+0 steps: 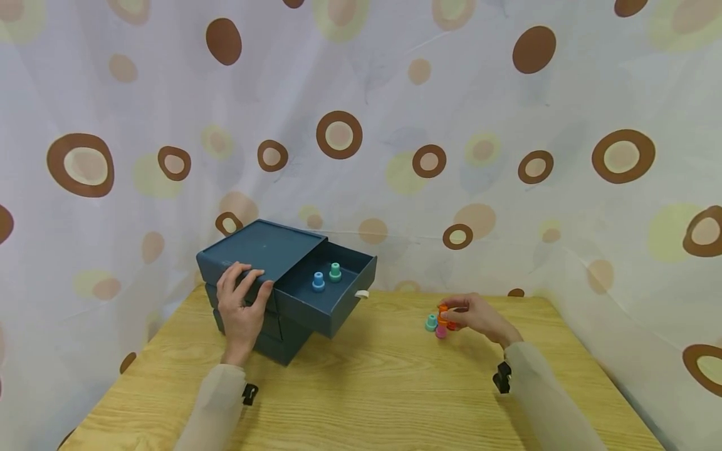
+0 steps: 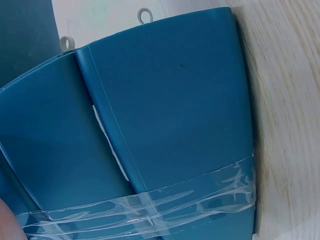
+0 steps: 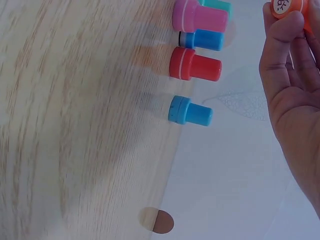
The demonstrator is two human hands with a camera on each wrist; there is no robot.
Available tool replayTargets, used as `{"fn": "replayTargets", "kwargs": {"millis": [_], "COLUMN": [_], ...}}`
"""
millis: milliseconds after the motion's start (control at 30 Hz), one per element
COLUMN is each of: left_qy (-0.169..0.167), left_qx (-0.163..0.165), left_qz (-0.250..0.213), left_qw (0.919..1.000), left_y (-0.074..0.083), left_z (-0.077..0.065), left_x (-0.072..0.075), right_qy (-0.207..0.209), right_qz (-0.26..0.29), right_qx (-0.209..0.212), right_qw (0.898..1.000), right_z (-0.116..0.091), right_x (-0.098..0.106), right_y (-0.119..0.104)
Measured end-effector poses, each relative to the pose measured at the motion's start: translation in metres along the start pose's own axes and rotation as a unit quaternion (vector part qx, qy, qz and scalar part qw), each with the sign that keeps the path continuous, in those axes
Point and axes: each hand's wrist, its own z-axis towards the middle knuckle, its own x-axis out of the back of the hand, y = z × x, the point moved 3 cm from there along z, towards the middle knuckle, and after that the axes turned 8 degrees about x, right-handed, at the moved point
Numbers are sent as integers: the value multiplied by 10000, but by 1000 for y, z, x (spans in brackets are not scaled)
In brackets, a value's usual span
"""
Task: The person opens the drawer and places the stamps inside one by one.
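My right hand [image 1: 479, 316] pinches an orange toy stamp [image 1: 442, 309] between thumb and fingers, above a small group of stamps on the table. A patterned stamp face shows on it in the right wrist view. Below stand a pink stamp [image 3: 202, 16], a blue stamp [image 3: 204, 39], a red stamp [image 3: 195, 64], a light blue stamp [image 3: 190, 111] and a teal stamp [image 1: 431, 322]. My left hand [image 1: 242, 313] rests on the near top edge of a dark blue drawer cabinet [image 1: 262, 247], fingers spread. Its top drawer [image 1: 352, 294] is pulled out, holding a blue stamp [image 1: 318, 282] and a green stamp [image 1: 335, 272].
Clear tape [image 2: 200, 200] runs across the cabinet's side. A small white pull loop [image 1: 362, 294] sticks out from the open drawer's front. The wooden table [image 1: 372, 388] extends between cabinet and stamps, and a dotted curtain [image 1: 383, 81] hangs behind.
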Motion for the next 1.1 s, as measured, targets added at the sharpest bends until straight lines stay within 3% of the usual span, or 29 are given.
{"fn": "replayTargets", "kwargs": {"millis": [433, 600, 1100], "left_qy": [11, 14, 6], "left_qx": [-6, -32, -7], "left_qz": [-8, -9, 32], "left_qw": [10000, 10000, 10000], "left_y": [-1, 0, 0], "left_z": [0, 0, 0], "left_x": [0, -1, -1], "right_qy": [-23, 110, 566], "right_qz": [-101, -225, 150], "right_qx": [35, 95, 453], "right_qw": [9999, 9996, 9973], "right_z": [2, 6, 16], "right_x": [-2, -3, -8], "right_y": [-7, -10, -33]}}
